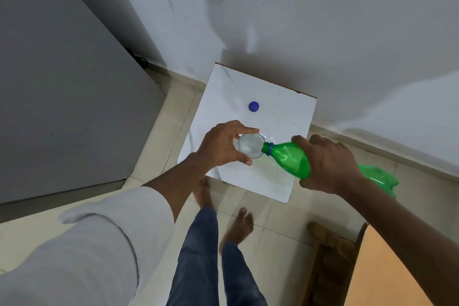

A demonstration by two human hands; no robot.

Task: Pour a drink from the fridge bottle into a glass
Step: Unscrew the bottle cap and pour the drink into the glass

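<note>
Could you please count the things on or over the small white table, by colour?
Green: 1, the bottle
Blue: 1, the cap
Clear: 1, the glass
Total: 3

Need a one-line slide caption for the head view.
Right hand tips green bottle into glass steadied by left hand; blue cap on table.

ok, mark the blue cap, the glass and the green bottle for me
blue cap (253, 106), head view, centre of its top, lying on the white table.
glass (249, 145), head view, middle of its open mouth.
green bottle (289, 158), head view, on its shoulder, between neck and right hand.
</note>
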